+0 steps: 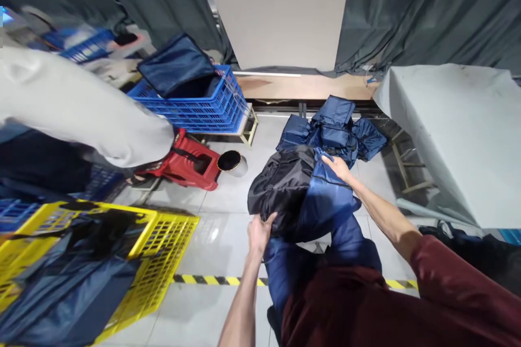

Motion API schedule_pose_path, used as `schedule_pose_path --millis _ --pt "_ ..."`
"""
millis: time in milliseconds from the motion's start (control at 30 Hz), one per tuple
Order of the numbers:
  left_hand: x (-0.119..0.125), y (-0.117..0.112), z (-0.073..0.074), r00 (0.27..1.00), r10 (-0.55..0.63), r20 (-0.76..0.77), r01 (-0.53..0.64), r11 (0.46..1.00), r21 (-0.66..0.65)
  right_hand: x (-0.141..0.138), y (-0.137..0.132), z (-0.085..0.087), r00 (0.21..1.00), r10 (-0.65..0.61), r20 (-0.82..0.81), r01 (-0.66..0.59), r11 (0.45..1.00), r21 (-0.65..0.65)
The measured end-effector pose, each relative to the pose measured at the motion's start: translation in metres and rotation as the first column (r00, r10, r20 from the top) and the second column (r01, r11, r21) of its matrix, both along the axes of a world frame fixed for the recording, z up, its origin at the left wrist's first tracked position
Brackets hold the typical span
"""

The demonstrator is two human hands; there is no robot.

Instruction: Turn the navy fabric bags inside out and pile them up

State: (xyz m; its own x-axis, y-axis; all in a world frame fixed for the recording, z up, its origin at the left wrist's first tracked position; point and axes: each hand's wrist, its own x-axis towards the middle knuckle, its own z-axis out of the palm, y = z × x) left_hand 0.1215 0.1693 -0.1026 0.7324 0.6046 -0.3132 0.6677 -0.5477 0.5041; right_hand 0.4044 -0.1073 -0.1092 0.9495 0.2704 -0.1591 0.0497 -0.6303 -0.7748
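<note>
My left hand (259, 232) grips the near edge of a black fabric bag (280, 187) that rests on my lap. My right hand (337, 166) lies on the far upper edge of a blue fabric bag (325, 200) beside the black one, fingers curled over the seam. Both bags are crumpled together in front of me. Beyond them a pile of folded blue bags (336, 127) sits on the floor.
A yellow crate (163, 249) with dark bags stands at the left. A blue crate (203, 105) with a bag sits on a low stand. A red stool (187, 165) and another person's white sleeve (81, 108) are at left. A grey covered table (459, 130) is right.
</note>
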Motion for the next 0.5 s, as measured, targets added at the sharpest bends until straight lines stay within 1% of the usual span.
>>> schedule_pose_path --millis 67,133,167,200,267,333,367,433,500 --pt "0.007 0.017 0.009 0.999 -0.038 0.039 0.034 0.996 0.085 0.028 -0.008 0.018 0.998 0.016 0.064 -0.007 0.991 -0.13" --pt "0.011 0.027 0.017 0.995 -0.07 0.067 0.055 0.977 0.205 0.05 -0.018 0.033 0.989 0.024 0.147 0.002 0.985 -0.174" --pt "0.013 0.025 0.019 0.995 -0.075 0.06 0.058 0.966 0.254 0.055 -0.023 0.036 0.984 0.021 0.175 0.012 0.982 -0.187" --pt "0.016 0.019 0.02 0.996 -0.087 0.028 0.076 0.957 0.279 0.055 -0.028 0.034 0.984 0.01 0.178 0.029 0.976 -0.214" --pt "0.022 -0.003 0.017 0.987 -0.14 -0.082 0.157 0.949 0.272 0.044 -0.033 0.02 0.996 -0.013 0.093 0.041 0.952 -0.304" --pt "0.031 -0.028 0.011 0.965 -0.193 -0.179 0.234 0.94 0.248 0.025 -0.034 -0.002 0.999 -0.032 -0.034 0.017 0.922 -0.388" --pt "0.036 -0.036 0.01 0.958 -0.206 -0.201 0.253 0.935 0.248 0.017 -0.032 -0.013 0.996 -0.037 -0.079 0.001 0.914 -0.406" --pt "0.043 -0.041 0.01 0.96 -0.197 -0.198 0.247 0.931 0.27 0.007 -0.028 -0.028 0.993 -0.036 -0.115 -0.014 0.914 -0.405" --pt "0.044 -0.034 0.015 0.957 -0.211 -0.199 0.263 0.921 0.288 0.005 -0.026 -0.031 0.994 -0.038 -0.106 -0.008 0.917 -0.398"
